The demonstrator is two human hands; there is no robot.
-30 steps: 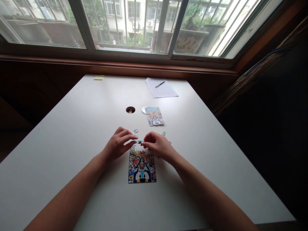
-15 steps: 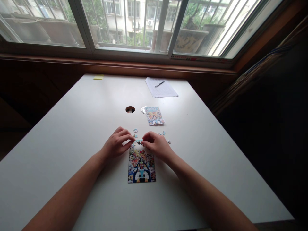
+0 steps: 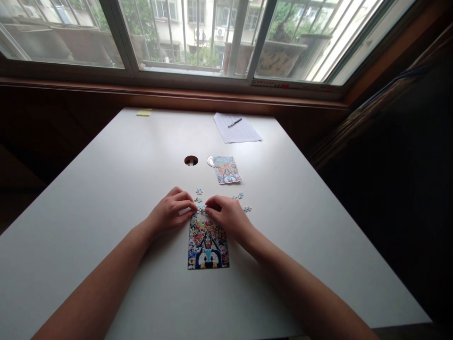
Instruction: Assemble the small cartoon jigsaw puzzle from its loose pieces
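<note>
A partly assembled jigsaw puzzle (image 3: 208,245) with a blue cartoon dog face lies on the white table. At its upper edge, small light-blue puzzle pieces (image 3: 201,209) sit between my fingertips. My left hand (image 3: 175,208) is closed in a pinch at the left end of these pieces. From the right, my right hand (image 3: 228,213) pinches at their other end, its palm partly over the puzzle's upper right corner. Loose puzzle pieces (image 3: 198,191) lie just beyond my left fingertips. More loose pieces (image 3: 240,195) are scattered past my right hand.
A picture sheet (image 3: 227,170) overlaps a round silver disc (image 3: 211,161) beyond my hands. Left of it is a round table hole (image 3: 191,161). Papers (image 3: 235,132) with a pen (image 3: 235,123) and a yellow sticky note (image 3: 144,113) lie near the window.
My right hand has shifted slightly left, closer to my left hand. The dark gap between my fingertips now shows light-blue pieces. My left hand has barely moved.
</note>
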